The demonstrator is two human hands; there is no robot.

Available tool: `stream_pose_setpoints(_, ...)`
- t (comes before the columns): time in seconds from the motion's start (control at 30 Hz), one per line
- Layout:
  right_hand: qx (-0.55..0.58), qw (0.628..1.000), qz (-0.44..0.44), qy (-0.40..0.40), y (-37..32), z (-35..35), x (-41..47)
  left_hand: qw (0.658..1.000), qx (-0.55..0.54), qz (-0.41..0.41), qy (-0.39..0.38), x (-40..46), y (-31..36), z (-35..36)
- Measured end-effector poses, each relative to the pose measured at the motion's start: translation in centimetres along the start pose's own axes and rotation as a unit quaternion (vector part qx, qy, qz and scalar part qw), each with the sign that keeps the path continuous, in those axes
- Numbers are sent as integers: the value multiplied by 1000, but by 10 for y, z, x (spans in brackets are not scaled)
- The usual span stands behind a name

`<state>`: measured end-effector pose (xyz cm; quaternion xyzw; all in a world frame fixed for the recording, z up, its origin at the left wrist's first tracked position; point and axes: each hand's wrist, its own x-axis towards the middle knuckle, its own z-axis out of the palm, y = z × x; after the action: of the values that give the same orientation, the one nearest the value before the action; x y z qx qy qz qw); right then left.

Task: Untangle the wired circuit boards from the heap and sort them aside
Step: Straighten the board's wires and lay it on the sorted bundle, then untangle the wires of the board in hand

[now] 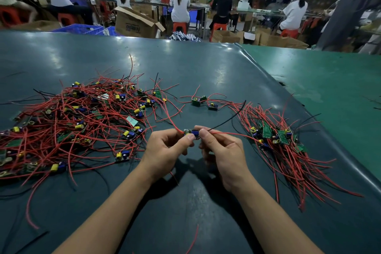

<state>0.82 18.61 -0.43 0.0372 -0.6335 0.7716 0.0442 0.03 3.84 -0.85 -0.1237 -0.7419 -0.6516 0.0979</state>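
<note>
- The left hand (167,148) and the right hand (221,150) are raised close together over the table (185,64), each with fingers curled and pinching one end of a small circuit board (192,133) held between them.
- A red wire (171,119) runs from the board's left end up and away toward the heap; another red wire (231,133) leaves its right end toward the sorted pile, and a black wire (228,118) rises from the right fingertips up and to the right.
- To the left of the hands lies the heap (78,121), a wide tangle of red and black wires with green boards carrying yellow and blue parts.
- To the right of the hands lies the sorted pile (276,140), its boards clustered together and its wires fanning toward the near right edge.
- Just beyond the hands, between the two piles, sit a few loose boards (203,102) with short red leads.
- Farther off, past the table's far edge, seated workers (179,3) face away at long benches, among cardboard boxes (134,22) and red stools (179,26).
</note>
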Motion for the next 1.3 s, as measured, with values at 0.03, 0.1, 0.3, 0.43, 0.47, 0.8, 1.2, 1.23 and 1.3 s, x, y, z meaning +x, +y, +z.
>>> stream_pose_setpoints(0.03,13,1000,6,8,0,0,0,1000,-5,-2,-4,1,0,-1)
stream_pose_setpoints(0.1,32,999,18,15,1,2,0,1000,-18,-1,-4,2,-1,-2)
stream_pose_setpoints(0.3,55,997,56,-4,0,-1,1,999,-50,-4,19,5,-4,-3)
stream_pose_setpoints(0.43,36,997,61,4,-1,-2,3,996,-78,-33,2,8,-5,-3)
stream_pose_setpoints(0.47,30,998,59,9,0,-2,4,996,-79,-38,-1,9,-6,-3)
stream_pose_setpoints(0.8,70,991,48,101,-2,-9,11,994,-80,-49,59,9,-8,-3)
stream_pose_setpoints(1.2,192,972,71,118,-6,-18,18,996,-78,-25,36,8,-10,-4)
stream_pose_setpoints(1.23,192,970,57,139,-6,-20,19,994,-91,-28,51,9,-10,-4)
stream_pose_setpoints(1.3,197,963,39,178,-7,-24,20,993,-100,-24,65,10,-10,-3)
